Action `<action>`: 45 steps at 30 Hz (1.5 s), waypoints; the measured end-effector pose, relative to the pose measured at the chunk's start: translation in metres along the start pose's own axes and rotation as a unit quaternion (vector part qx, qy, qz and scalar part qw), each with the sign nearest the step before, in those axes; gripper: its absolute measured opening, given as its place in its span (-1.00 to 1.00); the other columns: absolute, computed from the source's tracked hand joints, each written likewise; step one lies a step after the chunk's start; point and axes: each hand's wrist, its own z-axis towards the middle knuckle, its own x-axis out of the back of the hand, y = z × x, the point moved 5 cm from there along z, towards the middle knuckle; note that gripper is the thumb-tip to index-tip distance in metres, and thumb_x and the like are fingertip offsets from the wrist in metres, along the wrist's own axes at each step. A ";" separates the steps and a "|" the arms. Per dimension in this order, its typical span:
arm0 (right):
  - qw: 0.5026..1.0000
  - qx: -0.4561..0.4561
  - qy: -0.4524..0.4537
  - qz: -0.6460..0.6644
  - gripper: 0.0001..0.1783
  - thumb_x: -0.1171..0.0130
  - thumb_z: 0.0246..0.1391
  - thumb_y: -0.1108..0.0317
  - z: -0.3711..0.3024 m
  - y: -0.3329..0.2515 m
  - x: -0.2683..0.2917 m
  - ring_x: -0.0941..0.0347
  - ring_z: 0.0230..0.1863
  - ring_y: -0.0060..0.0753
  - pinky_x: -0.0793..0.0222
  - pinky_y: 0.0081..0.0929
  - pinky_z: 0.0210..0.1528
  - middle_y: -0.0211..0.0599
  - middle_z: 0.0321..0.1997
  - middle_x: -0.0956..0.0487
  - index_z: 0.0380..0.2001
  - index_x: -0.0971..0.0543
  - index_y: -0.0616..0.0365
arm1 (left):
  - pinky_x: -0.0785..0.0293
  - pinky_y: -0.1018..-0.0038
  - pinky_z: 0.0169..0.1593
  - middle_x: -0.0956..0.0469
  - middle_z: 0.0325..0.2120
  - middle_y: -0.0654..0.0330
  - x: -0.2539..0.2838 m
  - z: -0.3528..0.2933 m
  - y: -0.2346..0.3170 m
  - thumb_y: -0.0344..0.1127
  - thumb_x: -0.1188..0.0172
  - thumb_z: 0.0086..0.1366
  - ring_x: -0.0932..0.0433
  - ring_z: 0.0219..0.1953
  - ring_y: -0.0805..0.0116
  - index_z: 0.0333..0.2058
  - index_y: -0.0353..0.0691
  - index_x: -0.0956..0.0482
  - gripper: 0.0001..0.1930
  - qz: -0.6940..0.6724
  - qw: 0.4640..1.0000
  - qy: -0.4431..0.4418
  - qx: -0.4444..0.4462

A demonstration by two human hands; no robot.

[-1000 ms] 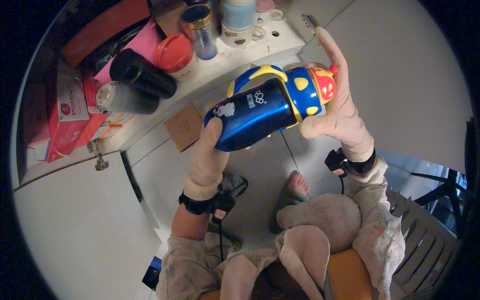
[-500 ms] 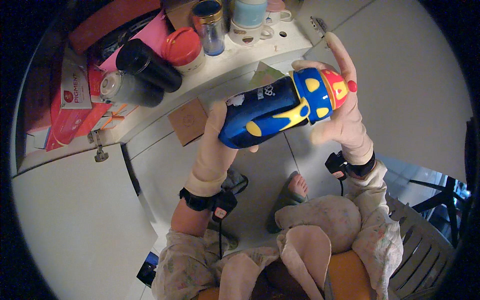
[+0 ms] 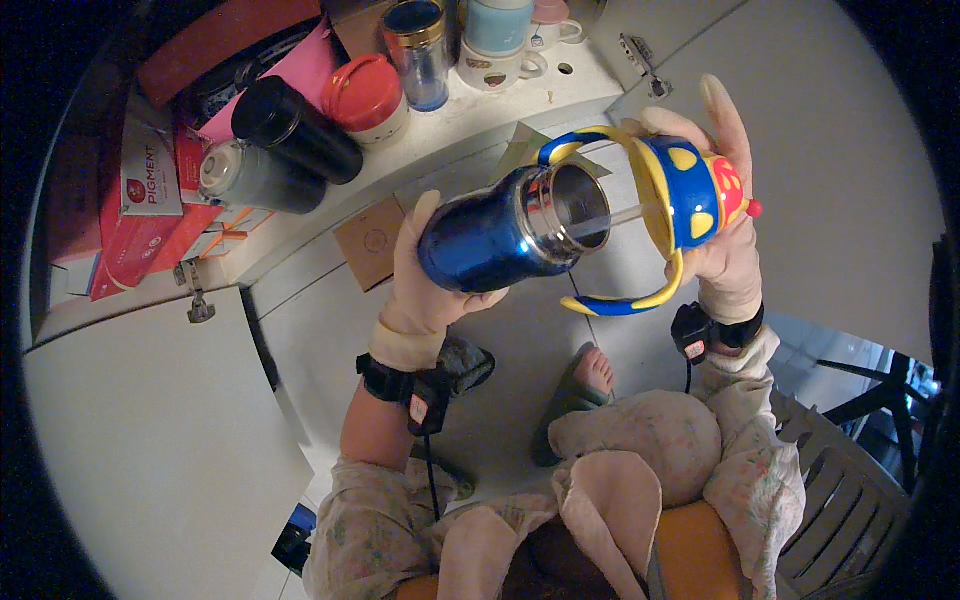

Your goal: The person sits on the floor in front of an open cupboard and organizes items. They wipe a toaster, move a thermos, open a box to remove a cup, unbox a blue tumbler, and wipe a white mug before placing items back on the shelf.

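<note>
In my left hand lies a dark blue metal flask, tilted with its bare steel mouth toward the right. The fingers wrap around its base end. My right hand, gloved like the left, grips a blue, yellow and red lid with two looped handles and a small red knob. The lid stands apart from the flask's mouth. A pale straw runs from under the lid to the opening, where its tip reaches the rim. Part of the right fingers is hidden behind the lid.
On the cabinet shelf stand a black tumbler, a clear-lidded jar, a red-lidded cup, a glass bottle and mugs. A brown cardboard piece lies below. Cabinet doors stand open on both sides.
The lid with its handles has come off the flask and moved right, baring the steel mouth and the straw. The flask has shifted slightly left in my left hand.
</note>
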 end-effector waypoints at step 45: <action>0.990 0.092 0.093 -0.061 0.18 -0.42 -0.15 -0.18 -0.011 -0.031 0.003 -0.23 0.33 0.11 -0.23 -0.14 0.37 -0.04 0.33 -0.26 0.44 0.00 -0.15 | -0.45 0.16 0.20 -0.50 0.06 -0.10 -0.005 0.012 -0.012 0.29 0.15 0.30 -0.54 0.06 0.06 0.39 -0.34 0.07 -0.07 -0.270 0.963 -0.012 0.014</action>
